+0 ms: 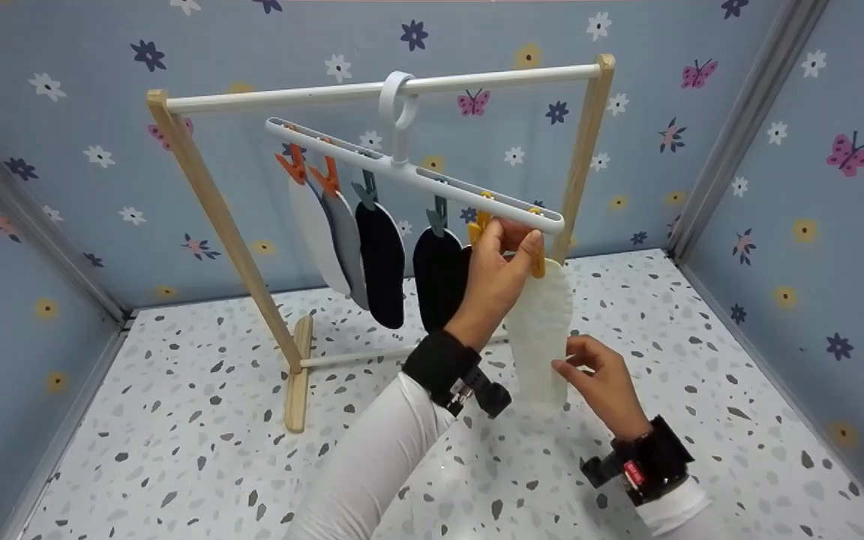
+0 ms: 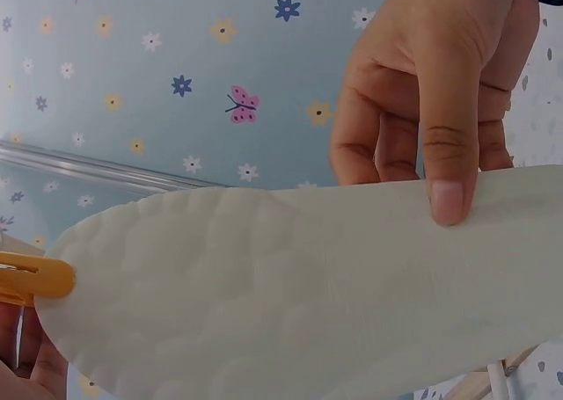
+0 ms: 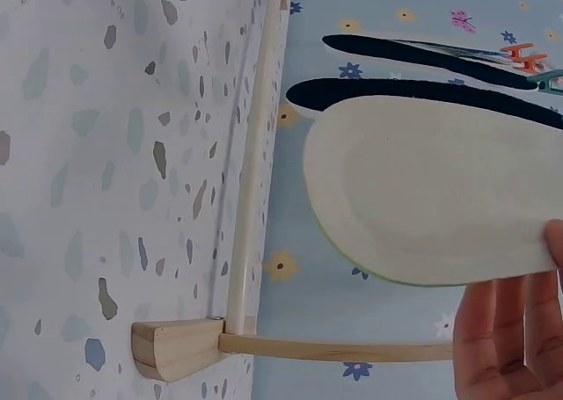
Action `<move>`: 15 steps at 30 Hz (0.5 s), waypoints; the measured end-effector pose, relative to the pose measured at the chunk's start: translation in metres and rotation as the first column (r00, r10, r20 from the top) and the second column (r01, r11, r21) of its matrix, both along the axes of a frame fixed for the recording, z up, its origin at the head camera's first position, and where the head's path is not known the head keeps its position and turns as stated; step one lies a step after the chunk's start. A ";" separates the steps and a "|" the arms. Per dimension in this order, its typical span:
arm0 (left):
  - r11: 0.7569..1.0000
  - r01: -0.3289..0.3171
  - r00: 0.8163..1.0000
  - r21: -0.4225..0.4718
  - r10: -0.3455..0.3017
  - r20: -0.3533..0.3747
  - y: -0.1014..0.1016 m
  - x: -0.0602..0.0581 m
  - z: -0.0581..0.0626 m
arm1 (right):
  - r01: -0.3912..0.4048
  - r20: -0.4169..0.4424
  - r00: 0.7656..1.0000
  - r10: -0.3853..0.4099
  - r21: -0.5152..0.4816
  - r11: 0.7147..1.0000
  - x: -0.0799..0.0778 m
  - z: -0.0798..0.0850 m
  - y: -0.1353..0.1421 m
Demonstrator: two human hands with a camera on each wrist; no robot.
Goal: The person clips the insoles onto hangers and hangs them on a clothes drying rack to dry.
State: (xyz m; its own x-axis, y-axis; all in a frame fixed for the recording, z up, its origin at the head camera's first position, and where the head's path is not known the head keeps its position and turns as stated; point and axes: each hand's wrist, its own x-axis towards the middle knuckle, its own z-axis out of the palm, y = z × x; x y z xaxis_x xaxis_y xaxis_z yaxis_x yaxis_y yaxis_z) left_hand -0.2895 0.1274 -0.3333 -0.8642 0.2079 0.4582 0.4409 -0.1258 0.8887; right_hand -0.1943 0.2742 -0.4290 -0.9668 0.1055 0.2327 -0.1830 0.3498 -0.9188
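Note:
A cream insole (image 1: pixel 543 330) with a bumpy surface hangs from a yellow clothespin (image 1: pixel 538 259) at the right end of a white clip hanger (image 1: pixel 469 193). My left hand (image 1: pixel 493 274) holds that clothespin between thumb and fingers, just under the hanger bar. Lower down, my right hand (image 1: pixel 603 382) pinches the insole's right edge, its thumb on one face and fingers behind. In the left wrist view the clothespin (image 2: pixel 40 277) bites the insole's rounded end. Another yellow clothespin (image 1: pixel 479 223) is partly hidden by my left hand.
Black insoles (image 1: pixel 381 266), a grey insole (image 1: pixel 346 244) and a white insole (image 1: pixel 316 229) hang from orange and dark green clothespins. The hanger hooks over the white rod (image 1: pixel 492 79) of a wooden rack (image 1: pixel 229 232). Flowered panels (image 1: pixel 792 225) surround the speckled surface (image 1: pixel 199 450).

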 end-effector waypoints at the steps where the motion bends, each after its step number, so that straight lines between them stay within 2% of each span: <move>1: 1.000 -0.001 1.000 0.001 0.001 -0.002 0.000 0.000 0.000 | 0.000 0.000 1.000 0.000 0.004 1.000 0.000 0.001 -0.001; 6: 1.000 0.005 1.000 0.002 -0.005 -0.007 -0.001 0.000 0.000 | 0.008 0.012 1.000 -0.009 0.023 1.000 0.001 0.005 -0.003; 10: 1.000 0.016 1.000 -0.001 -0.016 0.007 -0.001 0.002 0.000 | 0.006 0.011 1.000 -0.006 0.026 1.000 -0.001 0.002 -0.001; 15: 1.000 0.029 0.999 -0.004 -0.028 0.031 0.000 0.003 -0.001 | 0.023 0.025 0.999 -0.023 -0.002 1.000 -0.010 -0.014 0.007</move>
State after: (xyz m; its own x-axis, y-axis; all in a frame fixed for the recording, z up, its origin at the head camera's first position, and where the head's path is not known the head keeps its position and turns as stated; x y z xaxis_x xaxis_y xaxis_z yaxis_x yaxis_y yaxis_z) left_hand -0.2862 0.1273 -0.3341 -0.8716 0.2345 0.4305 0.4096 -0.1340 0.9023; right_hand -0.2043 0.2808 -0.4431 -0.9696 0.1282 0.2084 -0.1521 0.3514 -0.9238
